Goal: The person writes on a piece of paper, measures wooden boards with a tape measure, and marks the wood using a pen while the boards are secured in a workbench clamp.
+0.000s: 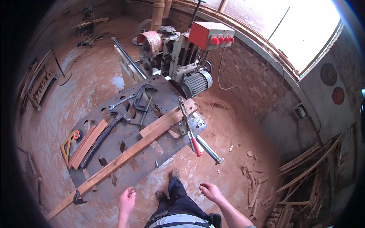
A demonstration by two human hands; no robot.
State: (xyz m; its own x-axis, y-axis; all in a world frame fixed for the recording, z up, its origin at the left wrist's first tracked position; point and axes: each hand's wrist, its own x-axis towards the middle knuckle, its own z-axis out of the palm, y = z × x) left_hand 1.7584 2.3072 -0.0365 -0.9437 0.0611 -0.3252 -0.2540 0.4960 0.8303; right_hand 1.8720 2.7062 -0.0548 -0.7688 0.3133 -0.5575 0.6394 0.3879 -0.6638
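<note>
My left hand (127, 200) hangs in front of the metal worktable (146, 167), its fingers curled in with nothing visible in them. To the right of my legs, my right hand (211, 191) is also curled closed and apart from the table, with nothing seen in it. A long wooden board (110, 173) lies diagonally across the slotted table top, its near end past the left edge. Against its far end is a shorter wood block (163, 123). A toggle clamp with a red handle (195, 147) stands over that end. A dark hook-shaped piece (78, 198) sits at the board's near part.
On the table are a C-clamp (141, 99), wrench (121, 103), claw hammer (104, 137), wooden strips (88, 144), tape measure (77, 134) and yellow set square (67, 147). Behind stands a saw machine with a motor (196, 84) and a red control box (211, 35). Scrap wood (304, 182) lies right.
</note>
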